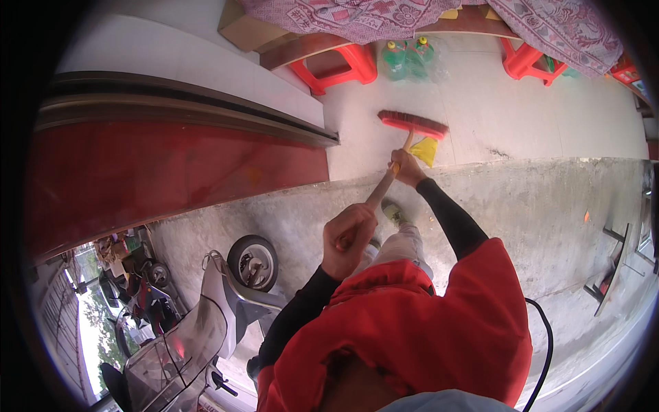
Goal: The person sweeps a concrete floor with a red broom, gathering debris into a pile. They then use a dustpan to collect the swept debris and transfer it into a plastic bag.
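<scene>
Both my hands grip the wooden handle [381, 187] of a push broom. My left hand [348, 238] is closed around the handle's near end, close to my body. Farther along the handle, toward the bristles, my right hand [408, 167] is wrapped around it. The red broom head [413, 124] with dark bristles is over the pale tiled floor, beyond the edge of the rough concrete. A yellow piece [426, 151], perhaps plastic sheet or a bag, shows just behind the broom head, beside my right hand.
Red plastic stools [344, 67] and green plastic bottles with yellow caps [395, 61] stand under a cloth-covered table [437, 26]. A red wall panel [175, 175] juts in at left. Parked scooters [221, 293] stand lower left; a small bench [613, 270] is at right.
</scene>
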Demonstrator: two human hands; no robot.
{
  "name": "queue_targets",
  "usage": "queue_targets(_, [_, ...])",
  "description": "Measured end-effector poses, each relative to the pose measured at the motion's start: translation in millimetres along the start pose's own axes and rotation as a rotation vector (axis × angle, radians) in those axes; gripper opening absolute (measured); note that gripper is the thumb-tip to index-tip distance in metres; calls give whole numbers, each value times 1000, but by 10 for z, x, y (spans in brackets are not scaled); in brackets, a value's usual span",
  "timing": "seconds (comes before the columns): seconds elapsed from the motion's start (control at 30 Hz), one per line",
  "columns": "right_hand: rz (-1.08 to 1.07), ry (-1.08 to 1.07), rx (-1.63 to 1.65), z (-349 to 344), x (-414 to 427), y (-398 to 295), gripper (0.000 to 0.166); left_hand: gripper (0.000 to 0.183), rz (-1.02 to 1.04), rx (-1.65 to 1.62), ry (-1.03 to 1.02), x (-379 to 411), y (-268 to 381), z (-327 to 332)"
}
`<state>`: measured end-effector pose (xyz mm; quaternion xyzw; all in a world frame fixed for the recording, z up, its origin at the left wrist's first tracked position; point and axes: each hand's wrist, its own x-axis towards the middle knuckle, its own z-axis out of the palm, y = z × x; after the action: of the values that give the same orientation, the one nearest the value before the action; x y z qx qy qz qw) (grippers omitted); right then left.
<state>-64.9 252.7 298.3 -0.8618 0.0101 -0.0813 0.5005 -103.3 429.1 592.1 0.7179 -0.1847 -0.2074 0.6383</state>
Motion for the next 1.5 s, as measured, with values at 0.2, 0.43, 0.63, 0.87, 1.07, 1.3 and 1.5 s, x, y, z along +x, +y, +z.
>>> queue_targets(0.2, [59, -194, 81, -357, -389, -920, 10, 10, 255, -81, 34, -315, 636, -135])
queue_targets(0.43, [-145, -417, 23, -281, -252, -1661, 11, 30, 310, -96, -113, -498, 1236, -624])
queue_targets(0.63, [-224, -254, 436, 776, 37, -1641, 11, 35, 416, 12, -34, -328, 1356, -425])
queue_targets(0.87, [-45, -276, 311, 1148, -47, -969, 11, 39, 128, 333, 49, -295, 600, -472])
queue_targets(1.07, [172, -270, -106, 382, -902, -711, 10, 46, 78, -239, 205, -590, -30, -861])
queue_targets(1.3, [186, -426, -263, 355, -1035, -1072, 9, 37, 40, -384, 417, -1046, -158, -1212])
queue_targets(1.5, [-142, -132, -91, 1052, -362, -1991, 10, 45, 326, -200, 686, -1297, 641, -1469])
